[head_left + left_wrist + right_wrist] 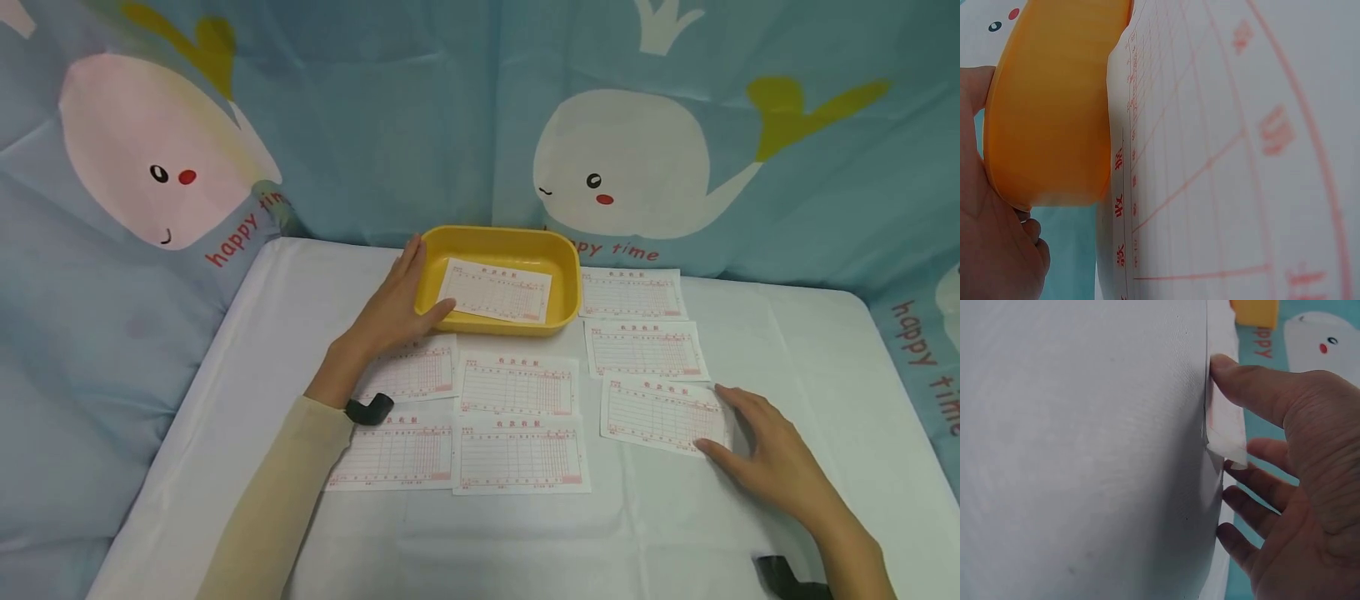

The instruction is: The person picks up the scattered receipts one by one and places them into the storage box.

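Note:
My left hand (393, 304) holds the left end of a yellow tray (498, 332), thumb over the rim and fingers along the outside. Inside the tray lies a receipt slip (495, 290), white with a red printed grid. In the left wrist view the tray's orange-looking wall (1054, 106) stands beside a slip (1191, 162). On the right, my right hand (780, 462) touches the right end of another receipt slip (663, 414), thumb and fingers spread apart. The right wrist view has the thumb on this slip (1222, 419), whose near end curls up.
Two slips lie right of the tray, an upper slip (632, 293) and a lower slip (645, 350). Several more, such as one front slip (521, 454), form a block before the tray. A white cloth (480, 550) covers the table; a blue whale-print curtain (390, 125) hangs behind.

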`<state>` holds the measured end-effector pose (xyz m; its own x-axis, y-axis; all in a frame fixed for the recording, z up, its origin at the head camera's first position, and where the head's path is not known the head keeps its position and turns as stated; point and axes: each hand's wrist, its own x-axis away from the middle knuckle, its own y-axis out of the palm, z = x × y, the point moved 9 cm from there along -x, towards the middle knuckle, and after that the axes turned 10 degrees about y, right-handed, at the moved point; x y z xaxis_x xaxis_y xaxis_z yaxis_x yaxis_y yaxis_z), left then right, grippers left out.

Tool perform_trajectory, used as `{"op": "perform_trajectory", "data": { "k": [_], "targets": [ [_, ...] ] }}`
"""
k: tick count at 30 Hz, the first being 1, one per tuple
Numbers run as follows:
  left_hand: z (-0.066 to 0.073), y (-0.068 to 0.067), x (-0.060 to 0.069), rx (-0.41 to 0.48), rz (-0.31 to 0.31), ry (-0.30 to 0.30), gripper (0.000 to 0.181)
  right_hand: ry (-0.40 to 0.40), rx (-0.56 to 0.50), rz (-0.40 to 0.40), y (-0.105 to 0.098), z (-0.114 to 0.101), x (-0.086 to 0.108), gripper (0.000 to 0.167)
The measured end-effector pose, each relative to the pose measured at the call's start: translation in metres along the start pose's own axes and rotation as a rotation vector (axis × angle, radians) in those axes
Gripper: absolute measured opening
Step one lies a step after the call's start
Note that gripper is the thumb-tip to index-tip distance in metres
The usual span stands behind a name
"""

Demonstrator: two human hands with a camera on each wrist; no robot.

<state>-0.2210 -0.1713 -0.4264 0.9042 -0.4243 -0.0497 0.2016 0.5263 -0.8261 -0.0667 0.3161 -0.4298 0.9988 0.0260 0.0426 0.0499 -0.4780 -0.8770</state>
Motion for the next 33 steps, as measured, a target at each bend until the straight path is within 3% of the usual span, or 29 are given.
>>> {"op": "perform_trajectory", "data": {
  "k": [7,17,25,33],
  "targets": [
    [0.001,0.000,0.000,-0.004,0.001,0.007,0.108,0.009,-0.008,0.030,-0.002,-0.001,0.002,0.089],
    [0.001,0.000,-0.001,-0.011,0.005,0.007,0.108,0.021,-0.032,0.125,-0.006,0.000,0.002,0.066],
    [-0.001,0.000,-0.002,-0.012,0.010,0.013,0.107,-0.034,-0.077,0.199,-0.011,-0.004,0.006,0.055],
    [-0.002,0.002,-0.001,0.001,0.009,0.019,0.108,-0.072,-0.131,0.195,-0.008,-0.013,0.009,0.047]
  ]
}}
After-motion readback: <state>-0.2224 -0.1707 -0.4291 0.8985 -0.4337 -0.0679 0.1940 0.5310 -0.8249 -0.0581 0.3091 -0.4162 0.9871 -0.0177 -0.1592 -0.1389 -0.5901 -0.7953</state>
